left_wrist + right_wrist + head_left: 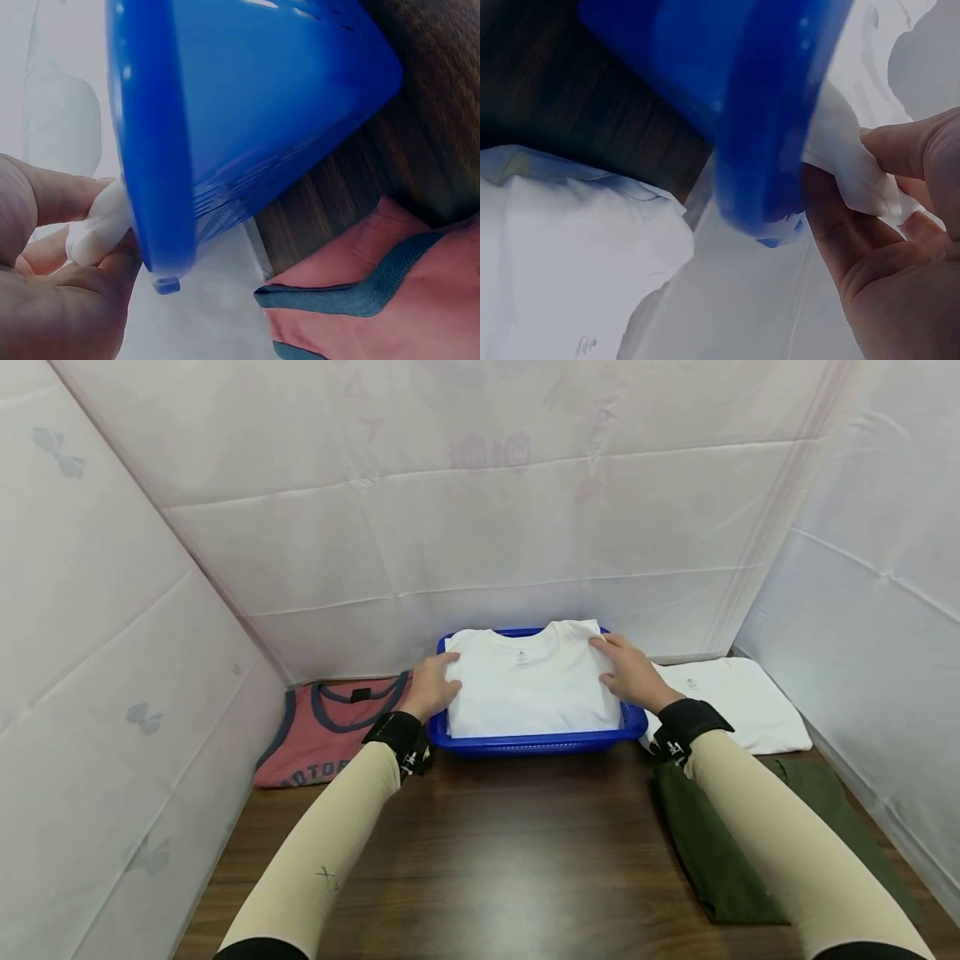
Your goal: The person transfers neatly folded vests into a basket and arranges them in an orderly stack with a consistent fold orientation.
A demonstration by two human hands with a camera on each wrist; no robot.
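A folded white shirt lies in a blue basket on a brown wooden table. Its neckline points away from the person, toward the pale sheeting behind; its long axis runs left to right, along the basket's length. The far right corner of the shirt stands a little above the rim.

The shirt is between the two hands, one at each side edge. The left hand pinches its left edge, thumb against fingers, just beside the rim. The right hand pinches the right edge in the same way, near the far corner.

Left of the basket lies a folded red shirt with blue-grey trim, its neckline also pointing away. To the right is a second white top, and nearer the person, a dark green garment, partly behind the right arm.
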